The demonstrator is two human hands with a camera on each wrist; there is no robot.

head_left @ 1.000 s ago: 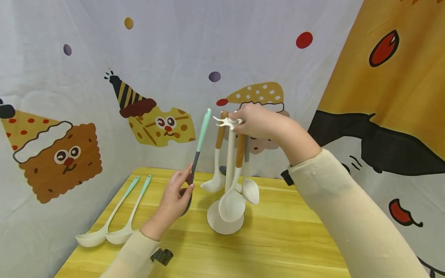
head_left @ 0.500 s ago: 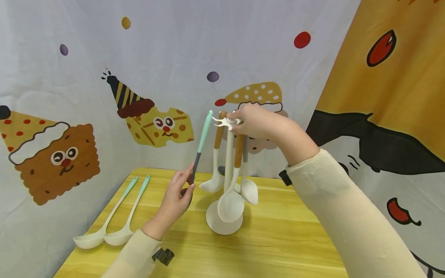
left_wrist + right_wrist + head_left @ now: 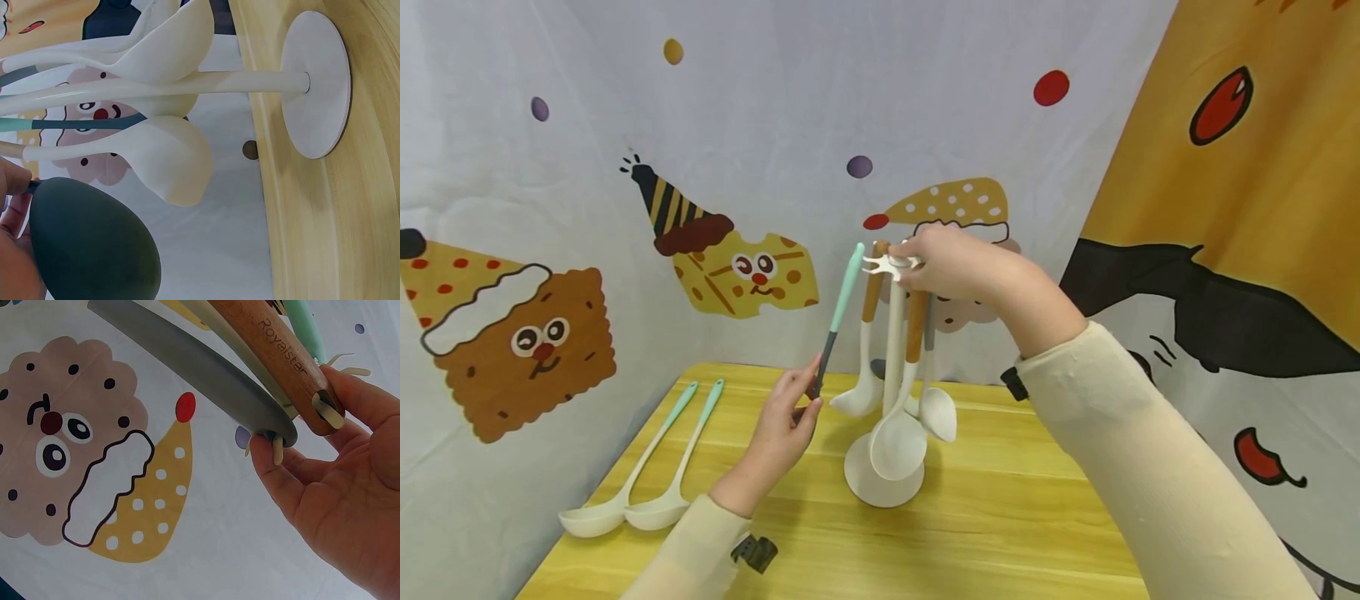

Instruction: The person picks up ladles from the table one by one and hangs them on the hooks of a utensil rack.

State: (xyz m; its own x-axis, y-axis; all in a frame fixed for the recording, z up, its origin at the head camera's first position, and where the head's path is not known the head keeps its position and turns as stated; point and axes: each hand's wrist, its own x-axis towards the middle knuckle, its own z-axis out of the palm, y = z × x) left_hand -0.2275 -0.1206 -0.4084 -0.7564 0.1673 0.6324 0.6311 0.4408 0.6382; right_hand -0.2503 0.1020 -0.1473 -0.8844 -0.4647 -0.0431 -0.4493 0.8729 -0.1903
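Note:
My left hand (image 3: 781, 425) pinches a dark grey ladle (image 3: 846, 287) low on its shaft, its mint-green handle pointing up. The handle tip is right beside the hooks of a white utensil stand (image 3: 892, 358). In the left wrist view the ladle's dark bowl (image 3: 94, 244) faces the camera. My right hand (image 3: 966, 262) grips the top of the stand, fingers among its hooks. On the stand hang several utensils, among them a white ladle (image 3: 898, 446) with a wooden handle. In the right wrist view a wooden handle (image 3: 281, 356) and a grey handle (image 3: 200, 375) hang on hooks near my fingertips.
Two white ladles (image 3: 658, 510) with mint handles lie side by side at the left of the wooden table (image 3: 1000, 500). The stand's round base (image 3: 319, 87) rests on the table. A cartoon-printed cloth (image 3: 760, 150) hangs behind it.
My left hand has shifted slightly to the right, and the mint handle's tip has come over to the stand's hooks. The right hand stays on the stand's top.

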